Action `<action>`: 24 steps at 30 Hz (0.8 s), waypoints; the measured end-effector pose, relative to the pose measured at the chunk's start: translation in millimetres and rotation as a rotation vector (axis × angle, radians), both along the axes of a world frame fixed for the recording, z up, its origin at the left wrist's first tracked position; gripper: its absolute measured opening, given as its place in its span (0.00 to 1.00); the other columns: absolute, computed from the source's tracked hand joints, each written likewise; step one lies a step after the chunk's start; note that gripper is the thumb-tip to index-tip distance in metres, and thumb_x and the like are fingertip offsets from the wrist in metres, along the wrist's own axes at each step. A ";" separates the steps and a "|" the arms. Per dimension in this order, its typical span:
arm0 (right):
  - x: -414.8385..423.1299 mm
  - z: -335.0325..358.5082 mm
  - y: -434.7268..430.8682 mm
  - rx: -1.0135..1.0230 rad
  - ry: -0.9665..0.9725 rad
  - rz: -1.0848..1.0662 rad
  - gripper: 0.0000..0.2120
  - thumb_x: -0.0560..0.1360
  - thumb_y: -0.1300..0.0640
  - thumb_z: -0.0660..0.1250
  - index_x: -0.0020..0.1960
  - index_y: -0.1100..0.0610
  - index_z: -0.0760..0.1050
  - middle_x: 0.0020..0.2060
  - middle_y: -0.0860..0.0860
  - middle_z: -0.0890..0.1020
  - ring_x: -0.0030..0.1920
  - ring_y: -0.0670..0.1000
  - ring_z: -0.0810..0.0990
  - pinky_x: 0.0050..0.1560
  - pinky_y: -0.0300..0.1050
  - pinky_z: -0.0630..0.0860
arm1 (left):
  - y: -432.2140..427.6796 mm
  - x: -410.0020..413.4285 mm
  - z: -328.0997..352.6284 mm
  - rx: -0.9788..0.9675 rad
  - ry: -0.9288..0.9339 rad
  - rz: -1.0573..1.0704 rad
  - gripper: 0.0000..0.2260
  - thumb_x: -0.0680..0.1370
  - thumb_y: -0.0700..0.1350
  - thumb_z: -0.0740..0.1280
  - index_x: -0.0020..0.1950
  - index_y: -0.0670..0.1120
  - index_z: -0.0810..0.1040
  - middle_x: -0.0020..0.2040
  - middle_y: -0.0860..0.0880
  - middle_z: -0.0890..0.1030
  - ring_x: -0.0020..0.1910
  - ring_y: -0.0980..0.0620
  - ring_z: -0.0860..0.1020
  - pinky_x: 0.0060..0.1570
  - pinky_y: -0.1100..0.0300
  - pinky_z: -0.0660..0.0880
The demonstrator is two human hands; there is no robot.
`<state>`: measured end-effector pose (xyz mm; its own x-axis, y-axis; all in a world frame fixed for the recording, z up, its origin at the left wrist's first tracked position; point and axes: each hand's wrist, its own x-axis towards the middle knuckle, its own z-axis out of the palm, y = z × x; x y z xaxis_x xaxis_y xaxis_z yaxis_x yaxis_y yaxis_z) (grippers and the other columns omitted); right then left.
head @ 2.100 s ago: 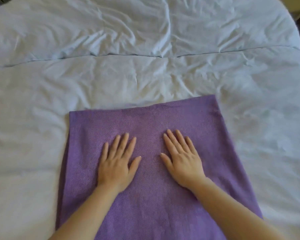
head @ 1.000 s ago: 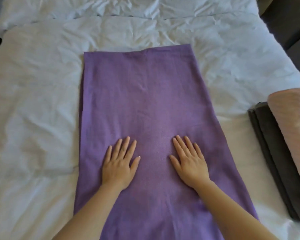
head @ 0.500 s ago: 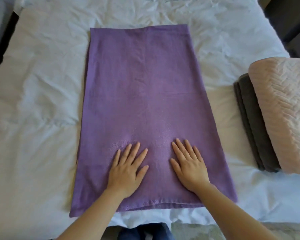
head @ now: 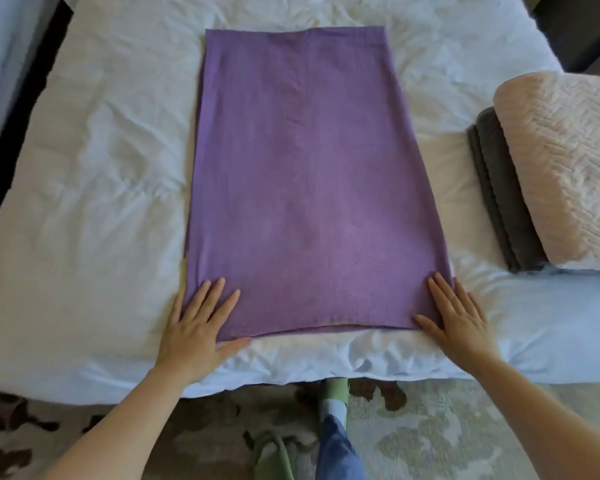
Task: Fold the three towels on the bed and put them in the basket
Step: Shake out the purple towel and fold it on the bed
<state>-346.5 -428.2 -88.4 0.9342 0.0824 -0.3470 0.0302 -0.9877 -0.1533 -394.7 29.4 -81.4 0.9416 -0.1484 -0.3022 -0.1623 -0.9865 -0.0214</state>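
**Third towel half-folded, basket not yet in sight**

The purple towel (head: 302, 174) lies flat and lengthwise down the middle of the bed (head: 101, 202). Its near hem sits just short of the bed's near edge and its far hem reaches toward the head. It looks like a long, narrow panel, so it has probably had one lengthwise fold. I cannot make out the layers clearly.

The left hand (head: 198, 327) rests flat on the towel's near-left corner, fingers straight and spread, with the thumb along the hem. The right hand (head: 461, 320) lies the same way on the near-right corner. Neither hand pinches or lifts the cloth; both only press it down.

At the bed's right edge, well apart from the purple towel, sits a dark grey folded towel (head: 499, 188). A pale pink folded towel (head: 568, 161) with a chevron weave lies against it and seems partly on top of it. Both appear finished as far as folding goes.

By my reckoning the task is past halfway on folding, with two towels done and the third smoothed but still long. It seems to need at least one crosswise fold, near hem up to far hem. No basket is in view, so all three towels still have to be put in it.
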 end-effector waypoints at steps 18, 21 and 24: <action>66.6 78.7 -11.4 0.176 -0.132 -0.153 0.12 0.75 0.64 0.63 0.55 0.56 0.80 0.53 0.55 0.80 0.57 0.60 0.74 0.54 0.52 0.72 | 28.3 65.6 87.7 -0.537 -0.058 0.424 0.10 0.75 0.38 0.67 0.51 0.53 0.78 0.47 0.50 0.81 0.47 0.43 0.79 0.43 0.55 0.73; 117.6 100.7 -9.5 0.357 -0.156 -0.204 0.12 0.74 0.68 0.62 0.52 0.59 0.80 0.47 0.53 0.76 0.51 0.59 0.76 0.51 0.47 0.70 | 28.7 108.4 116.5 -0.655 -0.137 0.490 0.11 0.75 0.37 0.67 0.48 0.54 0.76 0.44 0.52 0.80 0.45 0.46 0.78 0.44 0.55 0.72; 173.0 118.3 -2.3 0.414 -0.181 -0.209 0.12 0.74 0.67 0.61 0.51 0.56 0.80 0.46 0.53 0.79 0.48 0.57 0.77 0.49 0.47 0.71 | 28.9 150.3 133.1 -0.650 -0.193 0.601 0.07 0.76 0.41 0.67 0.49 0.54 0.76 0.45 0.51 0.81 0.46 0.45 0.78 0.46 0.52 0.74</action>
